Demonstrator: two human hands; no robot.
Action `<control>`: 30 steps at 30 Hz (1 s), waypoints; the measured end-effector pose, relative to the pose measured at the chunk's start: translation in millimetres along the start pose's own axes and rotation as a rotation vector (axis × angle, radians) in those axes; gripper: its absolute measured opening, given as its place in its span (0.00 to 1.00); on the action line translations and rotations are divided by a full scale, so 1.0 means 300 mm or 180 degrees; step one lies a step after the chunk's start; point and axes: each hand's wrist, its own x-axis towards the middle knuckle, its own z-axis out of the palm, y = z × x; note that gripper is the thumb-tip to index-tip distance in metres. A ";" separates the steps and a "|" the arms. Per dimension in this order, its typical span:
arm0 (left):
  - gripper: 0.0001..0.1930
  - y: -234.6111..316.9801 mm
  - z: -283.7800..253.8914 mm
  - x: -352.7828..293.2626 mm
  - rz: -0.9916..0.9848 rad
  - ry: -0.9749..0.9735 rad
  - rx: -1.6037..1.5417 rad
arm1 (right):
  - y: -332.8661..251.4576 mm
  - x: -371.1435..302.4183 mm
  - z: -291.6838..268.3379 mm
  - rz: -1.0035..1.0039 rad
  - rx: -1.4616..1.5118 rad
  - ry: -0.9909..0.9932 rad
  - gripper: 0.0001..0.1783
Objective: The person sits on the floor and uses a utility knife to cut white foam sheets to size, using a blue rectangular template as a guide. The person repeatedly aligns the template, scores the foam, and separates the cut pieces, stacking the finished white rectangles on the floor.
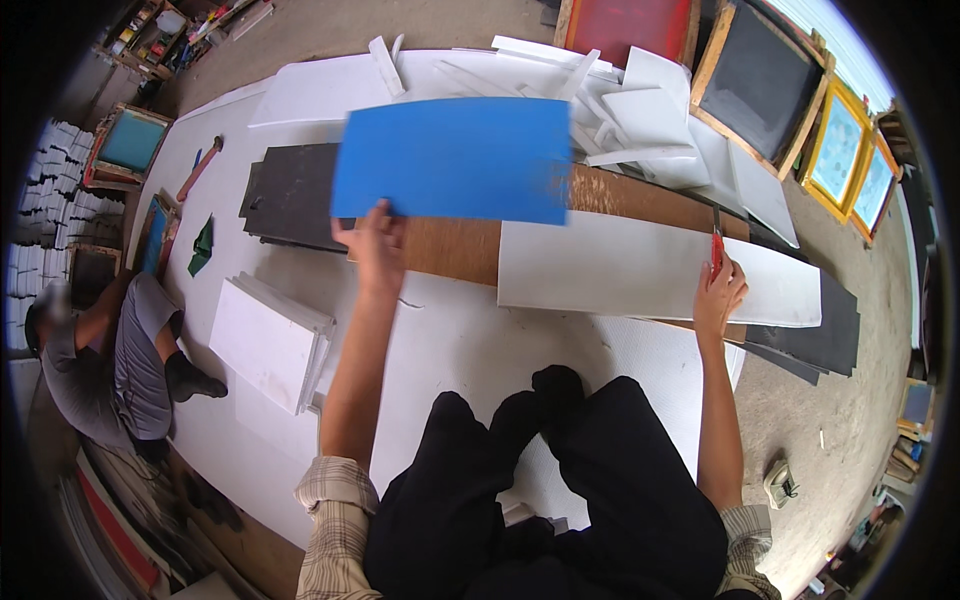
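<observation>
A long brown board is lying left to right beneath a long white panel, which is covering part of its right side. A blue sheet is hanging over the board's left part, its long axis also running left to right, extending far and right from the left hand, the nearer of 2 hands. That hand is pinching the sheet's near left edge. The right hand is gripping a red-handled cutter over the panel's right part.
</observation>
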 end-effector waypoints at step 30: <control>0.22 -0.292 0.022 -0.194 0.0509 -0.1689 0.3377 | -0.075 -0.030 -0.025 0.0432 0.1926 -0.1563 0.28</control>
